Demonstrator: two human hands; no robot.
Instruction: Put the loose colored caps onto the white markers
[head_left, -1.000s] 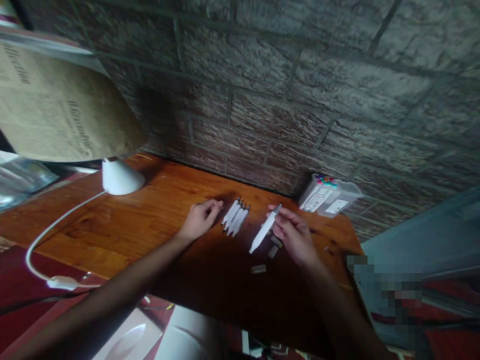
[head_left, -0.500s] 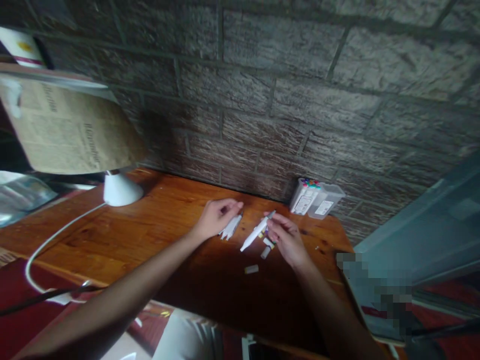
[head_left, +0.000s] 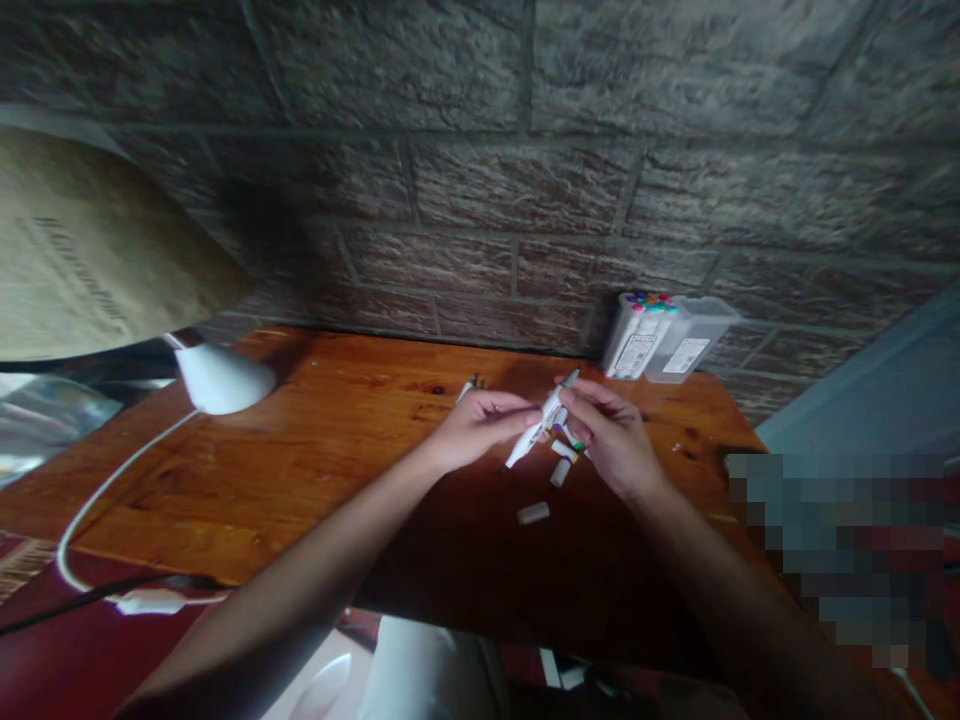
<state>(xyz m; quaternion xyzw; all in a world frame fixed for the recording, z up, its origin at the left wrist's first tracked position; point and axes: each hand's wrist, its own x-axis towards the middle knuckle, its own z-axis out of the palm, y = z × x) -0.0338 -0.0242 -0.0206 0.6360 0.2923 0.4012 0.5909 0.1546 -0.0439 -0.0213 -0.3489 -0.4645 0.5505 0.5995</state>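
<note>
Over the wooden table point(head_left: 352, 400), a white marker point(head_left: 531, 437) is held at a slant, its grey tip end up and to the right. My right hand point(head_left: 619, 440) pinches it near that upper end. The thumb and fingers of my left hand point(head_left: 480, 430) close on its middle from the left. Behind my left hand, more white markers point(head_left: 469, 386) poke out, mostly hidden. Below my right hand lie several loose caps, among them a white cap point(head_left: 560, 471); a separate cap point(head_left: 534, 513) with a yellowish end rests nearer to me.
A clear case of markers point(head_left: 637, 340) with coloured ends stands against the brick wall point(head_left: 480, 190), beside an empty-looking clear case half point(head_left: 688, 345). At left is a lamp with a white base point(head_left: 225, 378), its white cord point(head_left: 112, 478) running over the table's edge.
My left hand has left the group of white markers and moved right onto the marker in my right hand. The view has shifted, bringing the wall and lamp closer.
</note>
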